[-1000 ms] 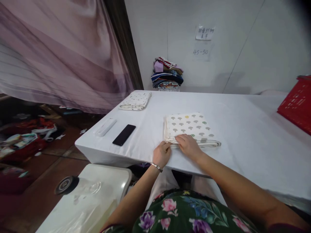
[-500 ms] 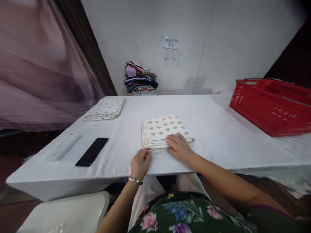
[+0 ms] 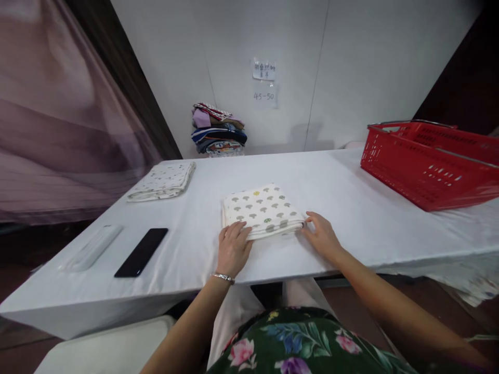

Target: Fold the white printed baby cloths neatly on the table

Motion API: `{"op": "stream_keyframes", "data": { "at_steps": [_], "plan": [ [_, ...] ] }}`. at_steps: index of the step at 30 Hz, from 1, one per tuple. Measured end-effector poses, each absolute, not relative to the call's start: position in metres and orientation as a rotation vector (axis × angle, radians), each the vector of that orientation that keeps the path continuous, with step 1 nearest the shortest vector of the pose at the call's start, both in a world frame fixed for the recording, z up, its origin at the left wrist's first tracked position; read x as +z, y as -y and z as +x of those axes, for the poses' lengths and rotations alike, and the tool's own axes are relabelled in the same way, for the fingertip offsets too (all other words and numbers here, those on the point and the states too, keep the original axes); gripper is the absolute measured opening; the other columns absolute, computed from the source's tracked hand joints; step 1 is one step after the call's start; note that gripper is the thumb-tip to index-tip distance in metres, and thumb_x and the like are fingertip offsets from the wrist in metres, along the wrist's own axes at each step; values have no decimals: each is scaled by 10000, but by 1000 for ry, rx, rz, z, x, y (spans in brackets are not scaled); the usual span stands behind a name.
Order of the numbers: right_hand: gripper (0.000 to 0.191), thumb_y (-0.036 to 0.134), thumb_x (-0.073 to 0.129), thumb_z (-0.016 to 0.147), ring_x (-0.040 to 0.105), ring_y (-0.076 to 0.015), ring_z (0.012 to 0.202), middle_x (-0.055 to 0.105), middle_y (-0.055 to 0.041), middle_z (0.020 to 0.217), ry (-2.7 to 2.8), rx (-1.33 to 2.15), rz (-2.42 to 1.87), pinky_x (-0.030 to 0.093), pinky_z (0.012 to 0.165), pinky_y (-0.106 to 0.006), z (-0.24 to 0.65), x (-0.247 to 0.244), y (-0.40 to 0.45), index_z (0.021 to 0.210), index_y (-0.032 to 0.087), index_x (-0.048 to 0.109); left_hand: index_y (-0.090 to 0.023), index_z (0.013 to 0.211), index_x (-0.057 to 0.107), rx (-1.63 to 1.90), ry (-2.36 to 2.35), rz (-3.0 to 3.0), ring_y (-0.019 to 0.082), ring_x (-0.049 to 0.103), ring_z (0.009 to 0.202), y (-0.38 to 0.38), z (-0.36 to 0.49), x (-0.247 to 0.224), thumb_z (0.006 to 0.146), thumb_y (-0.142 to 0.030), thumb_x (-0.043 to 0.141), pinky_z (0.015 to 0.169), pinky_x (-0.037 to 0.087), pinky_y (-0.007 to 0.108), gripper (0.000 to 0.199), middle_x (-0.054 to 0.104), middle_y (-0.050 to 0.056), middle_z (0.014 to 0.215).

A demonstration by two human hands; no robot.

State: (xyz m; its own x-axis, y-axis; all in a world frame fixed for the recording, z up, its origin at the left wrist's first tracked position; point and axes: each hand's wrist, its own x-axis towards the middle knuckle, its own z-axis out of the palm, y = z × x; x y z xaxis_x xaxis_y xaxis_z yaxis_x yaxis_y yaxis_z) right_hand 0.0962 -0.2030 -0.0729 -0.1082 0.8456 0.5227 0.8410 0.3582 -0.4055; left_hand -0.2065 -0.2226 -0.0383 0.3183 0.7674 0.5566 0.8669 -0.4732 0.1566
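Observation:
A folded white cloth [image 3: 260, 205] with grey mushroom prints and a few yellow and green ones lies on the table in front of me. My left hand [image 3: 234, 250], a bracelet on its wrist, rests over the cloth's near left corner with its fingers laid on top. That corner is hidden beneath it. At the near right corner is my right hand [image 3: 320, 236], fingers apart, its thumb side touching the folded edge.
A second folded cloth [image 3: 163, 180] lies at the back left. Nearer are a black phone [image 3: 142, 253] and a pale long object [image 3: 93, 248]. A red basket [image 3: 421, 169] stands right, a pile of folded fabrics [image 3: 219, 131] behind. A white stool [image 3: 109, 345] is at lower left.
My left hand has shifted from pinching the near edge to lying on top of the corner. The right hand has slid right to the other corner. The near flap now lies neatly folded.

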Motion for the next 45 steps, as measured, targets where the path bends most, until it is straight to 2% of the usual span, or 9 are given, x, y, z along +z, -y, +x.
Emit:
{"op": "stream_keyframes", "data": {
  "at_steps": [3,6,9,16,21,30,37,42,45],
  "plan": [
    [186,363,532,818,461,-268,1187,549,-119,1238,1935,-57,-1459,369,958,-473,88,-73,203,883,194,573,-215,1051,608,-878,1575,-2420,225,565,1022,216,-207,-40,818,-192,537,973,333,449,245,655,59,1066],
    [212,349,531,829,404,-294,1233,515,-132,1282,2002,-156,-1477,329,970,-493,82,-73,204,945,183,594,-214,1035,618,-903,1625,-2421,214,592,944,214,-206,-40,826,-201,524,947,352,445,229,679,50,1003],
    [228,337,519,844,385,-311,1243,501,-135,1300,2018,-240,-1521,302,977,-509,78,-73,203,979,173,602,-213,1035,621,-920,1633,-2419,213,595,941,213,-205,-40,828,-215,527,950,354,443,227,682,52,997],
    [162,196,453,853,439,-267,1205,572,-105,1217,1986,-262,-1425,290,999,-504,77,-66,198,847,183,614,-226,1041,613,-902,1609,-2422,208,602,938,211,-209,-41,822,-211,534,991,321,470,234,680,47,1002],
    [166,173,470,825,457,-277,1182,584,-108,1196,2013,-153,-1417,346,959,-496,86,-71,193,850,177,634,-221,1089,590,-887,1539,-2411,220,574,1006,216,-197,-33,814,-164,526,1008,298,478,289,657,61,1049],
    [172,211,490,840,462,-273,1196,589,-108,1203,2008,-34,-1358,380,956,-481,94,-76,188,887,176,652,-215,1124,530,-705,1099,-2717,224,475,1118,204,-113,-24,824,-229,580,995,295,432,304,579,65,1166],
    [158,221,499,844,461,-272,1200,592,-98,1202,1996,7,-1377,382,959,-491,93,-73,188,884,189,649,-187,919,589,-468,1149,-2702,204,554,848,159,-94,-19,885,-206,471,752,376,357,124,624,57,823],
    [194,289,493,866,505,-252,1145,615,-100,1148,1922,93,-1346,407,960,-463,90,-75,185,873,196,663,-165,882,587,-447,1124,-2698,210,564,826,144,-94,-18,865,-180,496,751,378,356,93,621,62,807],
    [224,310,473,873,525,-240,1112,616,-97,1134,1860,183,-1339,416,960,-452,89,-76,184,865,207,671,-162,899,585,-519,1051,-2722,200,559,886,144,-96,-20,872,-142,460,796,387,352,130,626,74,906]
  ]
}}
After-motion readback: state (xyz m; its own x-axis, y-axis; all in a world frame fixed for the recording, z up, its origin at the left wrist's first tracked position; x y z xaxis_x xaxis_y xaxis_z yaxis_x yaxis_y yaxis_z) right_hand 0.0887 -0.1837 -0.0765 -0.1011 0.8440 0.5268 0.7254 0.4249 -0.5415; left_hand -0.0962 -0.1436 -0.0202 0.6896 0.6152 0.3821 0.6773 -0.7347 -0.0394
